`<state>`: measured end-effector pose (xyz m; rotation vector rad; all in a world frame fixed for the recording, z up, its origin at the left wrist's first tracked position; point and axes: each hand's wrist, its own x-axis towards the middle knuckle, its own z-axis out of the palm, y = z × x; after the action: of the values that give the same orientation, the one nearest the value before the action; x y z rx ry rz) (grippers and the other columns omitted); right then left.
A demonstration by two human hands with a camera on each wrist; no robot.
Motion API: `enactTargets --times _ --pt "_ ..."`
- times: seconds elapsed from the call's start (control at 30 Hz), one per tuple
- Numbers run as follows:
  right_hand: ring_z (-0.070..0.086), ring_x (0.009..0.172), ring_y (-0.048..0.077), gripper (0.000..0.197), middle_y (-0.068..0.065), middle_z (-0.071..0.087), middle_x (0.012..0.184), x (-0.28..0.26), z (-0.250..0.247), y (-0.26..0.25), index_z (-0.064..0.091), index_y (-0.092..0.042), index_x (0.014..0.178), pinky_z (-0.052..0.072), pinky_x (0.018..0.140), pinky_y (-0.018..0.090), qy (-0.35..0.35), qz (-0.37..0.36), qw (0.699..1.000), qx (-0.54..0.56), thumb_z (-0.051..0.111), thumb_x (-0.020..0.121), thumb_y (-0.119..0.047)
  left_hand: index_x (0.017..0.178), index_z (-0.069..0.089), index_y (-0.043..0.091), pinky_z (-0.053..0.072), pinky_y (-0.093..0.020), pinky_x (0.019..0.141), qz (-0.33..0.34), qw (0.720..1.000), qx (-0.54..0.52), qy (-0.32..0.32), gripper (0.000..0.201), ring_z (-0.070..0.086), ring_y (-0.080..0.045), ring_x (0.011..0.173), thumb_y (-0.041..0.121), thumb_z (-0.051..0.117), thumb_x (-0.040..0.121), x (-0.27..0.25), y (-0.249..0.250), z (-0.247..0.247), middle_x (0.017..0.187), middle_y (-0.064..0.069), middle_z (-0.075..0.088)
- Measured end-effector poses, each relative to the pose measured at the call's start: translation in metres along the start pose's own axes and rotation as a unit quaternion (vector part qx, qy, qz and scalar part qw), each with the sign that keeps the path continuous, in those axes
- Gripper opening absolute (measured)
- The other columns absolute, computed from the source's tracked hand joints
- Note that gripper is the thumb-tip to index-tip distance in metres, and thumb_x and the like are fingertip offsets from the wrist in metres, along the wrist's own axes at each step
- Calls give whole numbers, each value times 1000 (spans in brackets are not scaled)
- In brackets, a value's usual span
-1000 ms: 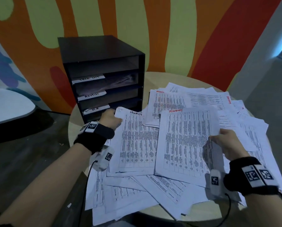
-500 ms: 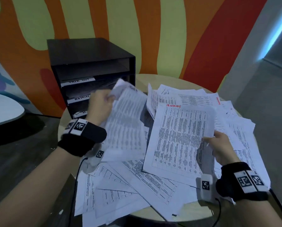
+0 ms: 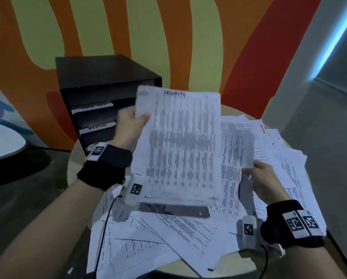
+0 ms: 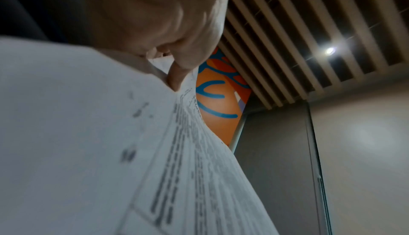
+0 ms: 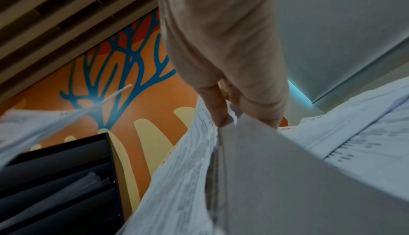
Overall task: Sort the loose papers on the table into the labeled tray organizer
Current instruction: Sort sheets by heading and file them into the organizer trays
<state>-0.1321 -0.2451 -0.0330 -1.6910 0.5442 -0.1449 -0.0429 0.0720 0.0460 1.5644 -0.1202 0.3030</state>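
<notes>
Printed sheet (image 3: 178,146) held upright above the table (image 3: 233,264), lifted clear of the loose papers (image 3: 168,232), in front of the tray organizer (image 3: 100,93); print blurred, heading unreadable. Left hand (image 3: 128,127) pinches its upper left edge, thumb on the front, fingers behind. Right hand (image 3: 263,182) pinches the edge of a second sheet (image 3: 232,162), raised off the pile just behind and right of the first. Organizer: dark, stacked slots, white label strips (image 3: 92,108) on the slot fronts, at the table's far left. Papers spread across the round table. Orange, green and red mural wall (image 3: 168,37) behind.
</notes>
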Motion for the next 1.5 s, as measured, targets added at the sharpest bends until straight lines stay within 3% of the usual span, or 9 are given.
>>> enactTargets --times 0.23,0.37,0.47,0.63,0.9,1.1,1.3,1.43,1.5 --pt "69 92 36 27 17 72 103 -5 11 -11 64 -3 114 56 82 50 -69 28 996 50 45 96 5 124 59 -4 44 -48 104 -175 981 -12 -88 28 61 -33 113 1 51 97 -15 -66 42 121 -18 64" --pt "63 55 26 20 14 67 75 -7 16 -11 63 0 102 49 52 33 -67 34 996 55 49 99 -14 110 64 3 44 -49 104 -188 979 -4 -83 17 62 -31 111 6 58 95 -16 -81 50 115 -14 66" --pt "58 68 22 53 9 60 93 -3 21 -8 60 -9 120 49 59 33 -70 55 992 85 64 87 -51 100 60 7 50 -41 95 -184 980 -10 -69 8 63 -28 100 4 61 92 -21 -77 56 102 -9 66" --pt "60 67 26 22 14 66 84 -5 17 -4 63 6 110 47 62 33 -41 -5 998 -42 60 88 7 119 42 8 54 -30 71 -203 972 29 -116 40 61 -19 87 5 68 88 -22 -79 49 103 -7 58" --pt "55 70 29 23 17 61 84 4 -15 1 61 8 108 45 61 32 74 -16 994 -80 55 86 13 101 41 11 43 -11 45 -239 934 256 -62 33 48 -13 66 -7 63 84 7 -94 -34 98 -13 51" --pt "57 81 34 22 20 62 93 6 -13 5 61 6 109 50 76 49 76 -6 995 -66 57 88 11 80 55 8 55 -47 86 -244 928 262 -106 30 64 -36 98 -2 77 63 10 -118 -33 105 -21 65" --pt "56 78 32 23 19 62 95 3 -18 14 62 1 109 47 68 39 74 -3 995 -59 58 88 8 122 50 10 48 -26 61 -209 927 262 -167 47 53 -18 81 -13 63 83 4 -105 -22 126 -9 41" --pt "58 77 33 26 19 64 97 3 -22 17 63 1 112 49 66 37 72 4 996 -53 58 87 7 94 58 17 49 -39 94 -196 843 462 -196 39 51 -27 119 23 84 66 4 -97 -39 121 -8 55" --pt "57 77 33 28 18 63 97 3 -23 17 62 2 114 50 70 40 71 6 996 -46 58 87 8 65 57 14 49 -26 72 -218 797 504 -251 29 60 -22 83 23 84 63 -2 -83 -49 84 -4 63"
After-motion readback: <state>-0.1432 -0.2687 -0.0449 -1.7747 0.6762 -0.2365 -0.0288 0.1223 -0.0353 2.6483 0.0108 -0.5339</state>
